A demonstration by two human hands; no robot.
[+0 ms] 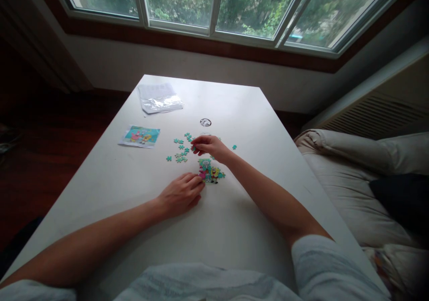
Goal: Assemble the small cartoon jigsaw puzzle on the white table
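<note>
A small, partly joined cartoon puzzle (209, 171) lies in the middle of the white table (234, 220). My left hand (181, 194) rests on the table with its fingers curled, the fingertips touching the puzzle's left edge. My right hand (209, 146) reaches over just beyond the puzzle, its fingertips pinched on a small teal puzzle piece (193, 149). Several loose teal pieces (181, 151) lie scattered left of that hand, and one piece (234, 147) lies to its right.
A printed reference picture (140, 136) lies on the table's left side. A clear plastic bag on a paper sheet (160, 98) sits at the far left corner. A round cable hole (205, 122) is in the tabletop. A cushioned seat (362, 189) stands to the right, windows beyond.
</note>
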